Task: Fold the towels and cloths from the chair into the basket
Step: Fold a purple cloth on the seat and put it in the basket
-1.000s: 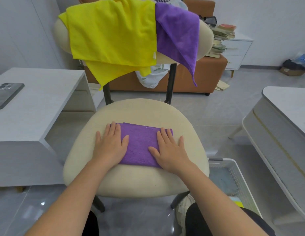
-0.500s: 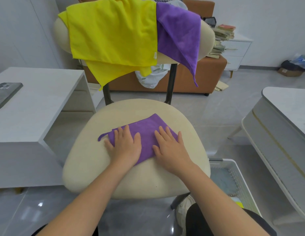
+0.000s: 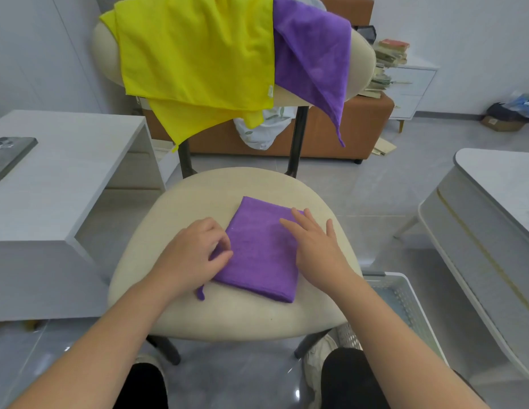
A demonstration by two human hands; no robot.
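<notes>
**Squaring the fold on the seat**

On the chair seat [image 3: 198,317], our right hand [image 3: 316,249] presses the folded purple cloth [image 3: 260,258] flat with straight fingers. Our left hand [image 3: 192,258] pinches its edge. We should align the edges before lifting it to the basket [image 3: 405,290], beside our right wrist. The cloth is a plush, tidy rectangle, with a small loop [image 3: 200,293] showing below our left hand.
</notes>
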